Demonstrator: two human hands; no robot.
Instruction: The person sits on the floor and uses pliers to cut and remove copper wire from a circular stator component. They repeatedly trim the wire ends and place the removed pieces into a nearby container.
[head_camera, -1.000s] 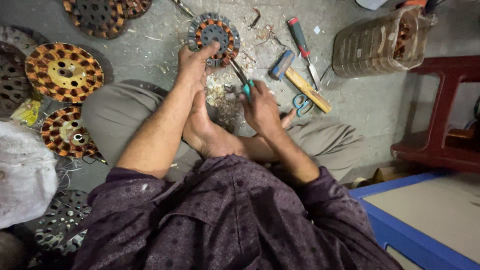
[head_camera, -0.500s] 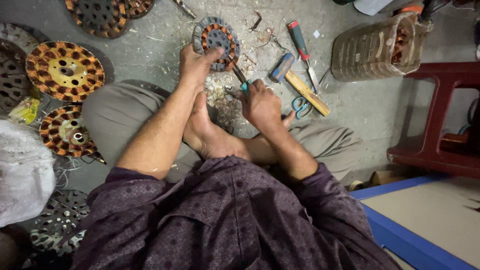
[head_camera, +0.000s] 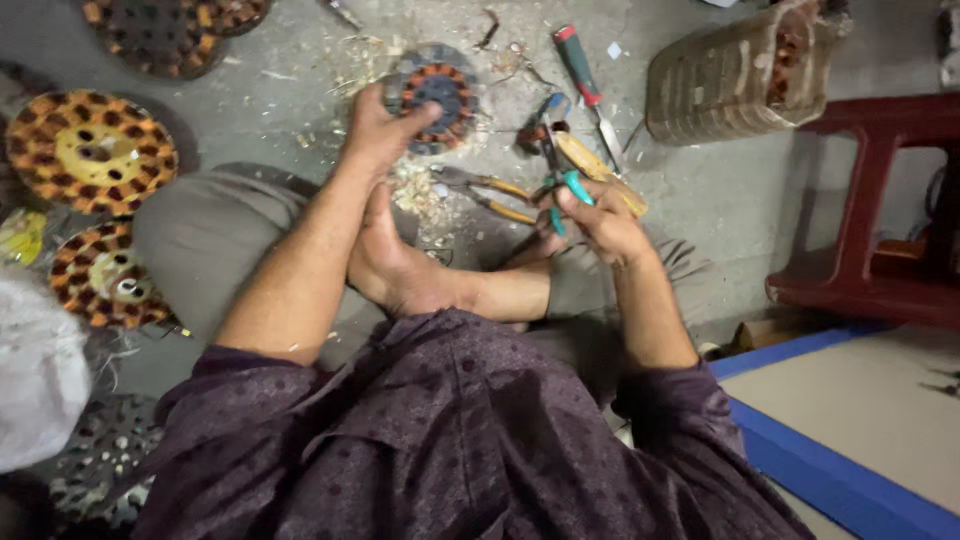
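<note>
Head view looks down on a person in a dark purple patterned shirt sitting cross-legged on a grey concrete floor, grey trousers over the knees and a bare foot tucked in front. At the right stand a red stool and, nearer the shirt, a blue-edged board. A woven basket lies tilted beyond the stool. Large round wound stators with orange and dark coils lie at the left, one more just below. The small round stator sits on the floor straight ahead, among pale shavings. The left hand grips its near rim, thumb against the side. The right hand is clenched around teal-handled scissors, held off the floor to the right of the stator. Yellow-handled pliers lie between the two hands. A red-and-green screwdriver lies beyond, beside a wooden handle.
</note>
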